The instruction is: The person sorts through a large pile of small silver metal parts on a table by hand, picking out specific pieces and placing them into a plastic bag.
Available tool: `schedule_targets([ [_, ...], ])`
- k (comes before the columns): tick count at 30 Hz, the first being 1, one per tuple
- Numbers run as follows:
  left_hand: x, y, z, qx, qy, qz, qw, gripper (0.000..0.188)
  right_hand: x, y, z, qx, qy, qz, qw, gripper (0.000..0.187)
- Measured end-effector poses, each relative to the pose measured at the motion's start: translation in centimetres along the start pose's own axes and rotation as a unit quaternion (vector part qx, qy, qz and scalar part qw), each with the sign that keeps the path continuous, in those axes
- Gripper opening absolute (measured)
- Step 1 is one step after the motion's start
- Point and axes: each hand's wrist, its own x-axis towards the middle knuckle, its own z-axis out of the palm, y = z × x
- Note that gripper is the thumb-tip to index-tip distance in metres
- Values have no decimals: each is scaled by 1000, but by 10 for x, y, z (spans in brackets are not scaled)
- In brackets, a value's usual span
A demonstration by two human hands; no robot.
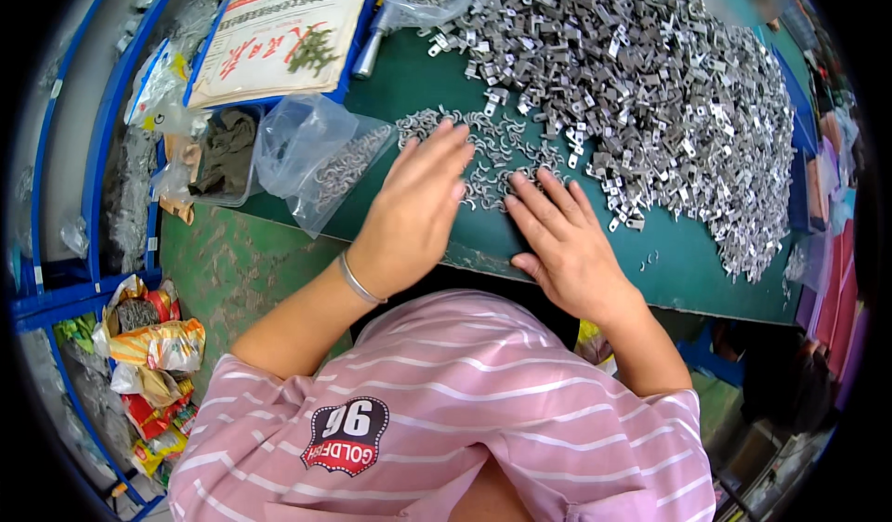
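Note:
Small curved metal pieces (pixel 491 155) lie in a loose spread on the green tabletop (pixel 483 243), near its front edge. My left hand (pixel 418 204) is on the left side of this spread, its fingers stretched out over some of the pieces. From the right, my right hand (pixel 569 248) lies palm down with fingers spread, the fingertips touching the near edge of the pieces. Neither hand holds anything that I can see; what lies under the palms is hidden. Left of my left hand, a clear plastic bag (pixel 311 150) lies with more curved pieces in it.
A large heap of small metal brackets (pixel 641 104) covers the table's right and far side. At the far left stand a blue tray (pixel 348 66) with newspapers, a clear tub (pixel 427 1) of small parts and a box with dark cloth (pixel 226 155). Blue shelving (pixel 88 150) lines the left.

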Motion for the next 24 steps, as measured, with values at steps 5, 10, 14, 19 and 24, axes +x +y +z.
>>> schedule_targets([
  [5,-19,1,18,127,-113,58,984,40,-8,-11,8,41,10,14,999,61],
  [10,-16,-3,20,81,-71,75,991,31,-10,-7,13,33,120,60,990,52],
  [14,-15,-7,18,59,-81,95,990,30,-8,-9,11,97,102,25,990,47],
  [19,-14,-2,16,71,-77,101,989,29,-8,-3,18,83,157,33,984,41],
  [24,-11,-3,19,67,-40,90,993,22,9,3,20,63,215,29,974,31],
])
